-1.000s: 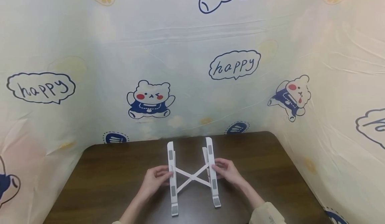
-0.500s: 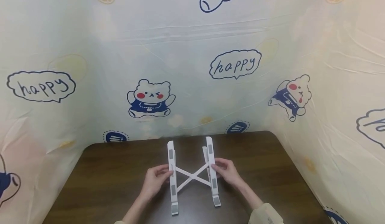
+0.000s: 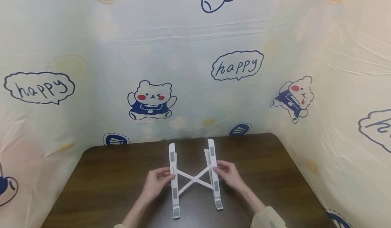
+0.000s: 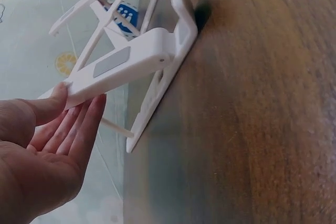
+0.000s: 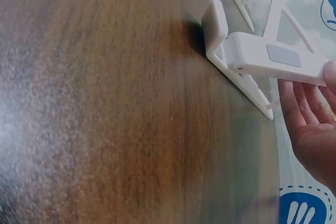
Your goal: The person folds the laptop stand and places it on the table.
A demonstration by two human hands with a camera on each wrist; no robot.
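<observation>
Stand: I see a white folding laptop stand [image 3: 193, 178] with grey pads and crossed struts, mid-table [image 3: 268, 163].
Axis: rails run away from me (hooked feet nearest).
Hands: my left hand [image 3: 157, 182] and right hand [image 3: 229, 175] pinch the rails, fingers nearly straight.

Dark brown wooden worktop [image 3: 107, 183], rounded at the far corners. Bearing one white folding stand [image 3: 193, 178] near its middle, feet down on the wood, crossed struts between two rails.
</observation>
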